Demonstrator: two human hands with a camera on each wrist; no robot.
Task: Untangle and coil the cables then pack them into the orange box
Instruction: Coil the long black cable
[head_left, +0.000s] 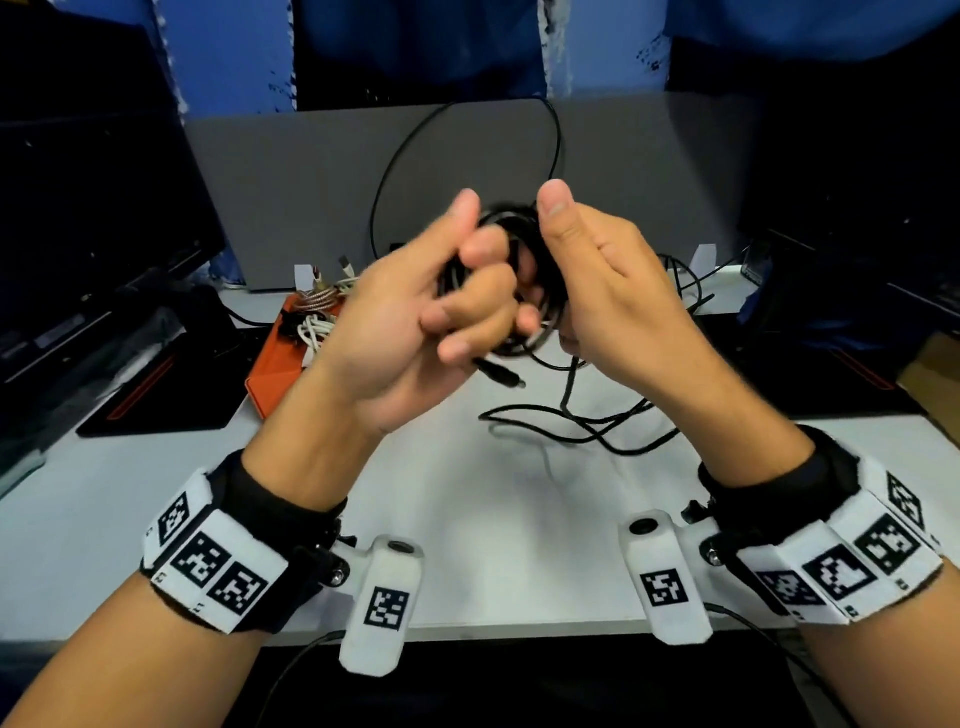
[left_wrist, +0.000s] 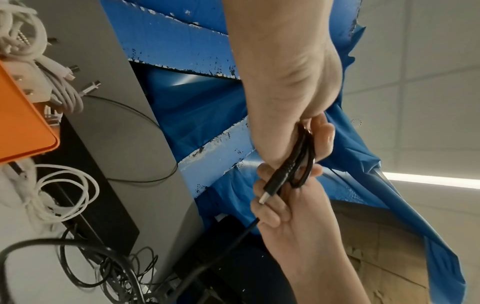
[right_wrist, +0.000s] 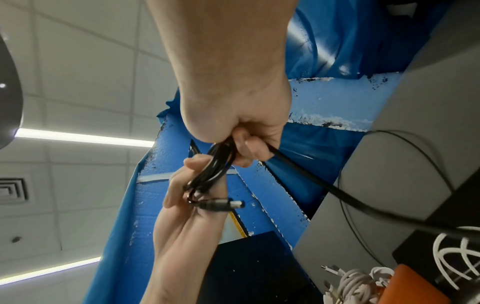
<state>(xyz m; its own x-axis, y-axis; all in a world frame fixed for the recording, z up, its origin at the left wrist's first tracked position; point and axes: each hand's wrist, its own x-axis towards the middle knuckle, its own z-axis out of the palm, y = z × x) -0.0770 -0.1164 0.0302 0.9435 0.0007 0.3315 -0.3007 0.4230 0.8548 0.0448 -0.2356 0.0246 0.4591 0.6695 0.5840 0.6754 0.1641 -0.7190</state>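
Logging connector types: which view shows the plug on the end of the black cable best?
The left wrist view: the plug lies sharp and unobstructed across the fingers of the left hand, metal tip visible. The right wrist view shows it clearly too, partly behind fingers. In the head view it is small and blurred.

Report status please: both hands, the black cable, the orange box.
Left hand and right hand both grip the black cable coil above the table. Its tail trails loose on the table. Orange box holds white cables.
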